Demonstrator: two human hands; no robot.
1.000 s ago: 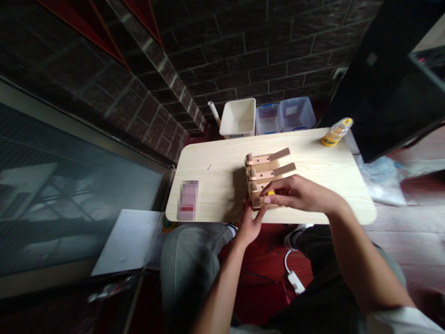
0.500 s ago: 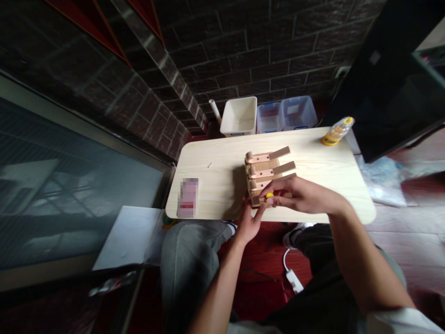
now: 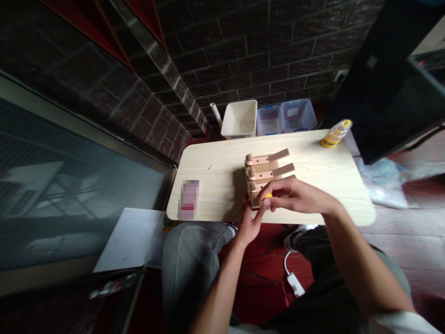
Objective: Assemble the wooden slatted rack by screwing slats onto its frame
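A brown cardboard-like block (image 3: 264,166) lies on the table, with several copper-coloured wall hooks (image 3: 264,175) in a row on it. Screw holes show on the hooks' flat bases. My left hand (image 3: 249,225) grips the near-left corner of the block, thumb and fingers on either side of the nearest hook. Over that hook my right hand (image 3: 290,195) pinches a small round yellow knob (image 3: 268,196), perhaps a tool handle. Whatever is under the knob is hidden by the fingers. To the left, a thin screw-like piece (image 3: 210,167) lies on the table.
The pale wooden table (image 3: 215,195) carries a blurred pinkish package (image 3: 188,199) at left and a clear bottle with a yellow cap (image 3: 336,133) at the back right. Behind it stand a cream bin (image 3: 239,119) and clear plastic boxes (image 3: 298,115). A white power strip (image 3: 295,284) lies below.
The right hand's fingers have shifted slightly around the yellow knob, which shows at a slightly different angle. The left hand and block stay in place; the view has moved a little.
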